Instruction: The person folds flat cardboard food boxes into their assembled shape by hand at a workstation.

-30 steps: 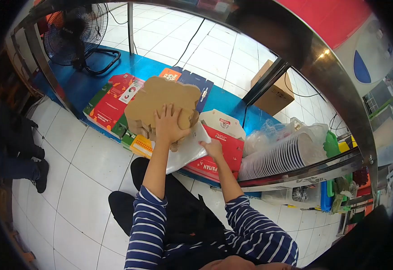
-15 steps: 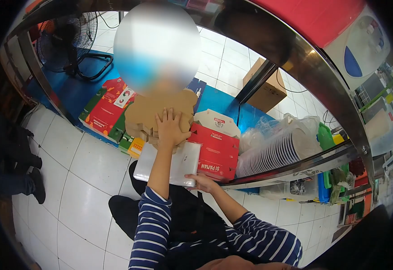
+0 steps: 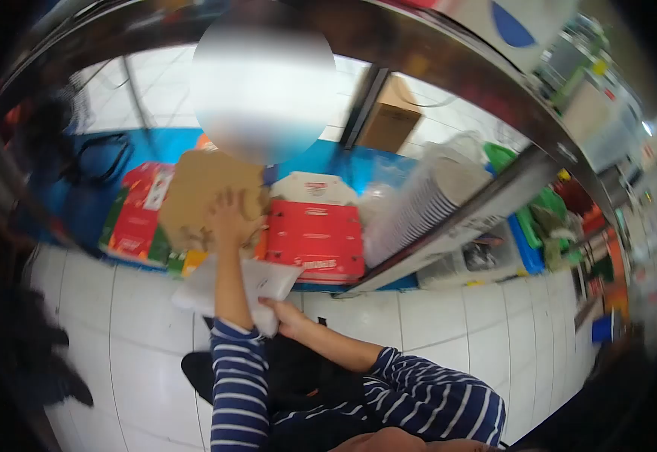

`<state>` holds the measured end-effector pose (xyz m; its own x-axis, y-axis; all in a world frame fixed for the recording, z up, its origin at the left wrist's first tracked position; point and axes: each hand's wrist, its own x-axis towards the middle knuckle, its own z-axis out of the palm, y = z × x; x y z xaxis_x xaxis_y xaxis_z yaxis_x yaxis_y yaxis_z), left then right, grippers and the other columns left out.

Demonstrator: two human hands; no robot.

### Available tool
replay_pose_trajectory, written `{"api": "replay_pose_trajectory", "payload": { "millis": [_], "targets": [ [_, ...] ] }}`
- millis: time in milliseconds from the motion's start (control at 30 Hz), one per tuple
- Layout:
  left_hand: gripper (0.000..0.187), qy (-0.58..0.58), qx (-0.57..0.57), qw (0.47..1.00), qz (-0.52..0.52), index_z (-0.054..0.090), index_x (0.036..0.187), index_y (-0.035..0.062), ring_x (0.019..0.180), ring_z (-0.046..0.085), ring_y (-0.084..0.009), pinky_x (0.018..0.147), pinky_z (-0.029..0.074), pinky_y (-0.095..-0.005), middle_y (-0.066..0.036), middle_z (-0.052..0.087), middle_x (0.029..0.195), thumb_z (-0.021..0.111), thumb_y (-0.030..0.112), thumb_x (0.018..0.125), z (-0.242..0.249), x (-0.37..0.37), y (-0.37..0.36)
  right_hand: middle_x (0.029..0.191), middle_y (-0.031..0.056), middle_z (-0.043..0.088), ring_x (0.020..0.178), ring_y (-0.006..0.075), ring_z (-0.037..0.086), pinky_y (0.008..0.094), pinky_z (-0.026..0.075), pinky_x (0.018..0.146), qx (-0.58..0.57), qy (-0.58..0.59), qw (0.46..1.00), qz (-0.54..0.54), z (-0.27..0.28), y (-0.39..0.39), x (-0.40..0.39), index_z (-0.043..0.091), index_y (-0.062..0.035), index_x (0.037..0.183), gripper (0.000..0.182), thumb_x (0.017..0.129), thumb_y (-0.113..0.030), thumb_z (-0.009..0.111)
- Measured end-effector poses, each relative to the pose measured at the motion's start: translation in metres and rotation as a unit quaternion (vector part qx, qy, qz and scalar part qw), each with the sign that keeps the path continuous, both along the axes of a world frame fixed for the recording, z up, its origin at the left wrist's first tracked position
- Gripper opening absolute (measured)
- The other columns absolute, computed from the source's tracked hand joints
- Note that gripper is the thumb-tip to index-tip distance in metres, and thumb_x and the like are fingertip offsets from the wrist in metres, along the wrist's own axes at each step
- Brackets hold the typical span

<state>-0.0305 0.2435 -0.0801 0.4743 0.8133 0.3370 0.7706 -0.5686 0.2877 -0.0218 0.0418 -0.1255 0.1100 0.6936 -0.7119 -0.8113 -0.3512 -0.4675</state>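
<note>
My left hand [image 3: 232, 217] lies flat with fingers spread on a brown cardboard stack [image 3: 211, 181] at the shelf's front; motion blurs it a little. Lower down, my right hand [image 3: 287, 318] grips the edge of a white-looking pack of clear plastic bags [image 3: 268, 280]. The pack slants beneath my left forearm, which covers part of it. Just right of the cardboard, a red flat-folded food box [image 3: 317, 237] with a white flap rests on the shelf.
Other red and green boxes [image 3: 141, 215] lie left of the cardboard. A long stack of cups [image 3: 426, 203] leans behind the metal frame bar [image 3: 471, 218]. A brown carton [image 3: 390, 117] stands beyond. A dark, blurred person's leg [image 3: 38, 339] is at the left.
My view has turned, so the shelf items sit further left. The bag pack has tilted and looks more bent in my right hand. My left hand stays on the cardboard.
</note>
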Motion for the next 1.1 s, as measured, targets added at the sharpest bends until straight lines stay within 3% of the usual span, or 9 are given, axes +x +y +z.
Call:
{"api": "replay_pose_trajectory", "payload": {
  "millis": [200,333,500,733,833,867,900,933,1100],
  "targets": [
    [0.088,0.073,0.006,0.997,0.011,0.033,0.131,0.0179,0.129,0.019,-0.0293,0.099,0.014,-0.0558,-0.01,0.025,0.138,0.054,0.066,0.061,-0.002,0.001,-0.007,0.092,0.0112,0.062,0.082,0.0167,0.057,0.0307,0.045,0.074,0.062,-0.236,0.968,0.064,0.085,-0.101,0.06,0.058,0.0017,0.103,0.037,0.075,-0.021,0.065],
    [0.088,0.092,-0.043,0.995,-0.001,0.029,0.132,0.0191,0.13,0.015,-0.0295,0.1,0.012,-0.0563,-0.01,0.022,0.14,0.052,0.067,0.062,0.002,-0.011,-0.009,0.083,0.0176,0.063,0.076,0.0233,0.061,0.0324,0.046,0.071,0.137,-0.636,0.7,0.294,0.171,-0.175,0.107,0.059,0.0016,0.096,0.04,0.071,-0.03,0.067],
    [0.088,0.125,-0.057,0.99,0.005,0.025,0.134,0.0214,0.131,0.013,-0.0296,0.099,0.014,-0.0567,-0.009,0.016,0.141,0.049,0.069,0.065,0.004,-0.009,-0.008,0.071,0.0148,0.063,0.061,0.0238,0.06,0.0312,0.046,0.058,0.049,-0.709,0.63,0.314,0.285,-0.239,0.13,0.06,0.0007,0.084,0.036,0.069,-0.03,0.071],
    [0.086,0.126,-0.061,0.99,0.004,0.024,0.135,0.022,0.131,0.012,-0.0302,0.099,0.014,-0.057,-0.008,0.012,0.143,0.049,0.067,0.066,0.004,-0.011,-0.005,0.076,0.0099,0.063,0.068,0.0163,0.056,0.0281,0.044,0.063,-0.212,-0.671,0.652,0.28,0.347,-0.328,0.2,0.062,0.0008,0.085,0.038,0.068,-0.033,0.069],
    [0.085,0.123,-0.062,0.99,-0.011,0.023,0.135,0.0221,0.131,0.011,-0.0306,0.099,0.014,-0.057,-0.008,0.013,0.143,0.05,0.065,0.066,0.001,-0.016,-0.004,0.069,0.0041,0.061,0.063,0.0129,0.054,0.0265,0.042,0.058,-0.203,-0.74,0.639,0.055,0.348,-0.366,0.261,0.063,-0.0007,0.081,0.032,0.069,-0.03,0.067],
    [0.086,0.119,-0.059,0.991,-0.02,0.023,0.135,0.0216,0.131,0.011,-0.0307,0.099,0.015,-0.0569,-0.008,0.013,0.142,0.051,0.064,0.066,0.0,-0.018,-0.005,0.068,0.0024,0.061,0.06,0.0108,0.055,0.024,0.042,0.055,-0.231,-0.787,0.571,0.024,0.353,-0.374,0.282,0.063,-0.0002,0.082,0.03,0.071,-0.028,0.066],
    [0.086,0.115,-0.056,0.991,-0.029,0.024,0.135,0.0212,0.131,0.012,-0.0308,0.099,0.015,-0.0568,-0.008,0.013,0.142,0.052,0.063,0.066,0.0,-0.018,-0.005,0.067,0.0024,0.06,0.057,0.0091,0.054,0.0218,0.042,0.053,-0.181,-0.704,0.677,-0.118,0.351,-0.383,0.298,0.063,0.0005,0.081,0.028,0.072,-0.026,0.066],
    [0.086,0.115,-0.056,0.992,-0.023,0.024,0.135,0.0212,0.131,0.012,-0.0308,0.099,0.015,-0.0568,-0.008,0.013,0.142,0.052,0.063,0.066,0.001,-0.018,-0.005,0.068,0.0037,0.06,0.054,0.0093,0.054,0.0228,0.044,0.052,-0.152,-0.755,0.617,-0.163,0.35,-0.391,0.323,0.062,0.0016,0.082,0.026,0.074,-0.023,0.064],
    [0.086,0.116,-0.063,0.991,-0.028,0.024,0.135,0.0196,0.13,0.013,-0.0314,0.1,0.014,-0.0563,-0.01,0.015,0.142,0.054,0.06,0.066,0.006,-0.016,-0.008,0.105,0.0093,0.052,0.092,0.0149,0.05,0.0292,0.042,0.076,0.096,-0.68,0.56,-0.463,0.301,-0.368,0.442,0.045,0.0024,0.111,0.043,0.084,-0.029,0.055]
  ]
}}
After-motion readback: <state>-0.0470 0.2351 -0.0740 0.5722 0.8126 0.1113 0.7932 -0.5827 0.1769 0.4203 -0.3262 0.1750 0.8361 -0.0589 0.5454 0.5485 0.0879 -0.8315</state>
